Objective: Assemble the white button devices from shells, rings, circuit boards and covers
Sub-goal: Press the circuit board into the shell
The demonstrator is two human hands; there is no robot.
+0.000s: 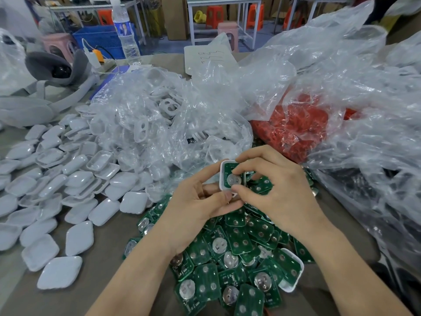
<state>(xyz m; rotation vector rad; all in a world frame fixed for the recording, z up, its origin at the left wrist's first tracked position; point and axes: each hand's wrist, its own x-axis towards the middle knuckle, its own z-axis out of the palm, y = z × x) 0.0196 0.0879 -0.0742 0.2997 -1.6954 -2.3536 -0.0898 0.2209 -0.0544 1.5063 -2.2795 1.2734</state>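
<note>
A lane of bare table [109, 242] runs from the near edge between the shells [68, 179] on the left and the boards [237, 261] heaped in the middle. Crumpled bags [355, 137] wall off the back and right, lying against both piles.

Glossy white plastic covers [75, 176]; crinkled clear plastic bags [341, 71].

Water bottle [127, 37], grey headset [76, 65], blue crate [100, 39], pink stool [227, 27] beyond.

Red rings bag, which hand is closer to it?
Right. The right hand sits just short of the red rings bag; the left hand is further left and nearer me, both holding the shell.
</note>
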